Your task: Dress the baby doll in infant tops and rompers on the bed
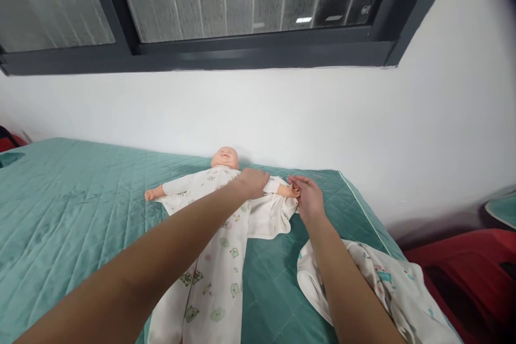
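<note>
A baby doll (224, 158) lies on its back on a teal quilted bed cover (76, 199), head toward the wall, dressed in a white printed sleepsuit (217, 258). My left hand (253, 181) rests closed on the sleepsuit's sleeve at the doll's shoulder on the right side. My right hand (308, 199) grips the doll's small hand (293, 191) where it comes out of that sleeve. The doll's other arm (155, 192) lies stretched out to the left. The sleepsuit's front flap lies open beside the body.
A second white printed garment (387, 285) lies crumpled on the bed under my right forearm. A white wall and a dark-framed window stand behind the bed. A red object (463, 263) sits beyond the bed's right edge.
</note>
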Action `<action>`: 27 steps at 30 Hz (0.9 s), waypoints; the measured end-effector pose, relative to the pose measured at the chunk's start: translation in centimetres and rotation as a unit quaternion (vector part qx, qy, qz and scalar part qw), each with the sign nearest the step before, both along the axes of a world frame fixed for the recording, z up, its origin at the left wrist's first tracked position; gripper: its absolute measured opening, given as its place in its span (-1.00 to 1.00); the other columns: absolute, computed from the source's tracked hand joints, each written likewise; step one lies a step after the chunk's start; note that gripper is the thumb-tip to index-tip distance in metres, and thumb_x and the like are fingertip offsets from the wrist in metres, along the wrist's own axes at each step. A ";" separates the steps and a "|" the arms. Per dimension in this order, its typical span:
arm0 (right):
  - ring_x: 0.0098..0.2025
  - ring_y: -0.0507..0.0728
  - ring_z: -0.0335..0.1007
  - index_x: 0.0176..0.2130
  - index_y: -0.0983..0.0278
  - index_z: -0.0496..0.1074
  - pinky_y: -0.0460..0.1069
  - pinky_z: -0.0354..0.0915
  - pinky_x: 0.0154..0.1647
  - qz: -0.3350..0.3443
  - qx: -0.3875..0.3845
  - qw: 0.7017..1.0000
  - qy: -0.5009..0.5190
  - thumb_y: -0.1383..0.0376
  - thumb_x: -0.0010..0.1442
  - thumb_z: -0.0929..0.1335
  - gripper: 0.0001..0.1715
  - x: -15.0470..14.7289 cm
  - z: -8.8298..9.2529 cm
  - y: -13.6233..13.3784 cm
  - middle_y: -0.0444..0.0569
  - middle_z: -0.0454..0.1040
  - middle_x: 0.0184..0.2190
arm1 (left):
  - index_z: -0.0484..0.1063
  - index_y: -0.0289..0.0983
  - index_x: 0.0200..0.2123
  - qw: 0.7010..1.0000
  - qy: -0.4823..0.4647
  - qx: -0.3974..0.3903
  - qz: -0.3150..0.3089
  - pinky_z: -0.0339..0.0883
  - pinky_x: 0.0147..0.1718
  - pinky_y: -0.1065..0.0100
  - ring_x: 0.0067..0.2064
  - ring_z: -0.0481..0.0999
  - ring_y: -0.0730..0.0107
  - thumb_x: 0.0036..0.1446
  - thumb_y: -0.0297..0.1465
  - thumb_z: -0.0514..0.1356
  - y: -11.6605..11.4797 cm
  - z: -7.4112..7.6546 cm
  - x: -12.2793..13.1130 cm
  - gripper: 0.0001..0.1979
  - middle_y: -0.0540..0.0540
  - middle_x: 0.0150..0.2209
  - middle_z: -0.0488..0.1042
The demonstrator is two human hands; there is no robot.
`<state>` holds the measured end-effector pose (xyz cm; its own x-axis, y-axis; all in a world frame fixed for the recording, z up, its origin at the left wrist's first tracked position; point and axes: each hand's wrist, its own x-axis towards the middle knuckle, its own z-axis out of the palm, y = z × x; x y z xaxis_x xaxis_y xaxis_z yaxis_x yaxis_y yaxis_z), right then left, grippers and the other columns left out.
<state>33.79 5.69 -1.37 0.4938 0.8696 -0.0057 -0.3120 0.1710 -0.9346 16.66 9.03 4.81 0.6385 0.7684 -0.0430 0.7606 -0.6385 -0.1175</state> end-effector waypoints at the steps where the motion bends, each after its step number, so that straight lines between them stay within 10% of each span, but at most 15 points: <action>1: -0.12 0.17 0.52 -0.34 0.25 0.41 0.04 0.43 -0.12 -0.011 0.005 1.000 -0.024 0.33 -0.09 0.41 -0.79 -0.1 -0.1 0.1 -0.01 0.58 -0.26 | 0.35 -0.31 0.02 1.000 -0.002 -0.001 0.001 0.38 -0.15 0.09 -0.07 0.52 -0.03 0.11 -0.29 0.20 0.0 -0.2 0.2 -0.58 -0.30 -0.06 0.50; 6: -0.07 0.17 0.44 -0.26 0.25 0.46 0.13 0.28 0.09 -0.049 0.036 0.979 -0.196 0.26 0.02 0.38 -0.78 -1.1 -0.2 -0.2 -0.01 0.54 -0.18 | 0.34 -0.35 0.04 0.999 -0.026 0.003 0.022 0.35 -0.07 0.03 0.01 0.47 -0.05 0.12 -0.34 0.21 -1.0 -0.3 1.1 -0.59 -0.35 0.01 0.46; 11: 0.02 0.23 0.38 -0.06 0.27 0.43 0.18 0.26 0.10 -0.015 0.055 0.881 -0.470 0.21 0.22 0.24 -0.65 -2.9 0.1 -1.4 0.09 0.49 -0.04 | 0.38 -0.31 0.02 0.987 -0.145 0.021 0.065 0.31 0.03 0.01 0.09 0.41 0.01 0.17 -0.41 0.09 -4.3 2.1 -2.4 -0.66 -0.26 0.06 0.44; 14: 0.07 0.23 0.35 -0.02 0.26 0.41 0.18 0.24 0.14 0.024 0.051 0.846 -0.530 0.21 0.25 0.21 -0.63 -3.9 0.3 -1.9 0.09 0.48 -0.01 | 0.41 -0.21 0.01 0.927 -0.345 0.029 0.142 0.27 0.08 0.07 0.13 0.39 0.08 0.21 -0.35 0.06 -6.0 2.4 -7.6 -0.67 -0.16 0.10 0.44; 20: 0.07 0.25 0.34 0.01 0.24 0.39 0.20 0.22 0.14 0.055 0.002 0.823 -0.566 0.14 0.27 0.21 -0.60 -4.5 0.3 -1.7 0.07 0.47 0.00 | 0.51 -0.18 -0.09 0.689 -0.654 -0.095 0.298 0.24 0.13 0.20 0.08 0.45 0.15 0.16 -0.18 0.12 -6.0 -1.3 -15.5 -0.67 -0.06 0.00 0.54; 27: 0.13 0.32 0.29 0.07 0.22 0.40 0.26 0.13 0.21 0.051 0.006 0.824 -0.564 0.06 0.23 0.28 -0.51 -5.4 0.1 -1.6 0.09 0.44 0.06 | 0.52 -0.14 -0.11 0.692 -0.660 -0.137 0.258 0.02 0.29 0.18 0.25 0.28 0.17 0.16 -0.18 0.18 -3.4 -3.2 -16.6 -0.71 -0.05 0.19 0.37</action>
